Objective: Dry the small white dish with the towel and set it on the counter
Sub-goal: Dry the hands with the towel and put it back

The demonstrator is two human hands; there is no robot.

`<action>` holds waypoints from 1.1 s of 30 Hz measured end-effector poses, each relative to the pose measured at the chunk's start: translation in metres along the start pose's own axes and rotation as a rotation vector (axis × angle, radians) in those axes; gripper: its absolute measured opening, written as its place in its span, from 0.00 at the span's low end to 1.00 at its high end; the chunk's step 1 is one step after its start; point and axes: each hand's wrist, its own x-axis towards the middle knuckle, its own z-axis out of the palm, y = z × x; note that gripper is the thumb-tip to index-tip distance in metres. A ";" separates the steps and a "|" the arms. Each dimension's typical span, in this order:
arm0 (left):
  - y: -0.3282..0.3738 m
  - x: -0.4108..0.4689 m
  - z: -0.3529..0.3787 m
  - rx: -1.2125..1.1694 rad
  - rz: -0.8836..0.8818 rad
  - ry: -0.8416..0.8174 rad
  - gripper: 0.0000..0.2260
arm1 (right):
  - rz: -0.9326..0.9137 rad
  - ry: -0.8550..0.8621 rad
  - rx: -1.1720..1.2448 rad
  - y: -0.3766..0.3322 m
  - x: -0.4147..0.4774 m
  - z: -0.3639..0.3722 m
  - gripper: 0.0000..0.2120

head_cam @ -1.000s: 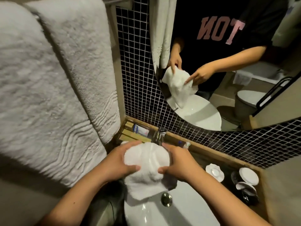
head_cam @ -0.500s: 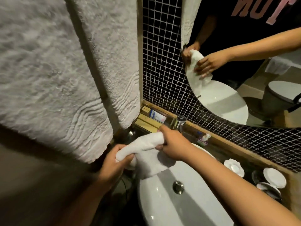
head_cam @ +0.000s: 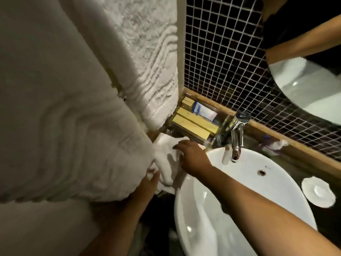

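While the big hanging towels (head_cam: 73, 111) fill the left and the basin (head_cam: 286, 183) the near right, we judge the drying is done or nearly so. The towel (head_cam: 166, 159) lies bunched on the desk (head_cam: 302, 169), left of the basin. The small white dish (head_cam: 318, 194) sits on the desk right of the basin, well apart from both hands, so set-down looks complete. Anything inside the towel folds, can't tell. Next we'd let go & pull back w/o dragging cloth into the basin. Right hand (head_cam: 193, 156): grip apart, fingers spread flat on the towel. Left hand (head_cam: 149, 182): touches the towel's near edge, half hidden; grip apart or pinching, can't tell.
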 end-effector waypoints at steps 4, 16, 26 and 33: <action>-0.023 0.011 0.037 0.517 0.217 -0.092 0.28 | -0.015 -0.115 -0.169 0.008 -0.013 0.034 0.21; -0.031 0.029 0.052 0.697 0.258 -0.225 0.29 | 0.112 -0.085 -0.393 0.030 0.007 0.058 0.27; -0.023 0.027 0.062 0.705 0.218 -0.211 0.32 | 0.342 -0.061 -0.091 0.019 0.037 0.040 0.18; -0.033 0.032 0.061 0.611 0.265 -0.181 0.40 | 0.446 -0.064 0.164 0.018 0.040 0.037 0.16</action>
